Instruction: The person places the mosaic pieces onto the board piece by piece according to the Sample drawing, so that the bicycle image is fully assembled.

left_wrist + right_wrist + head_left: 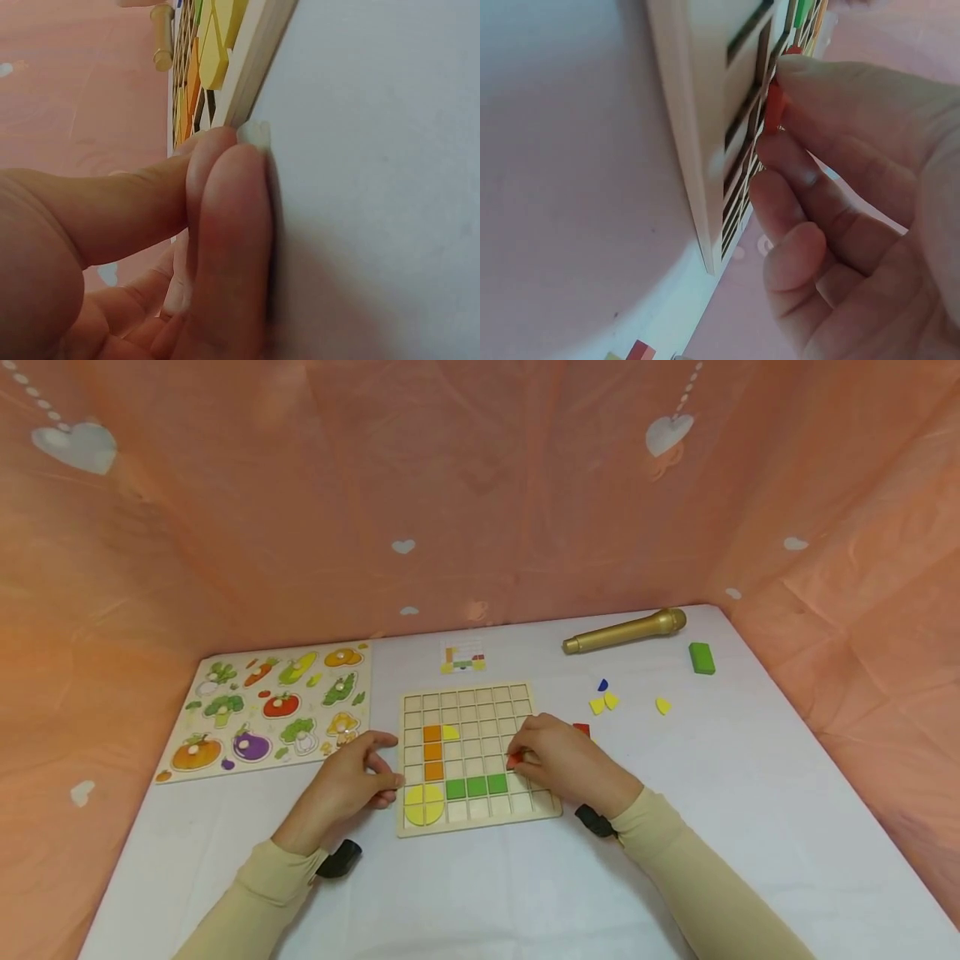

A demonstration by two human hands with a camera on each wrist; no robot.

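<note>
Grid board (473, 748): between the hands, looks over half done.
Set: orange squares (433, 752), green squares (477, 787), yellow quarters (432, 812).
Seemingly left: red piece (513, 761); yellow bits (611, 701) and blue bit (603, 685) beyond right hand.
Right hand (562, 760): narrow, pinching red piece over board.
Left hand (341, 782): loosely bent, tips touching board's edge.
Past left hand: vegetable puzzle (255, 714).
Past right: gold microphone (626, 632).

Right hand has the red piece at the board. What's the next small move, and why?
Probably ease the red piece down into the grid board: the right hand pinches it close above, and the card shows red at its right side.
</note>
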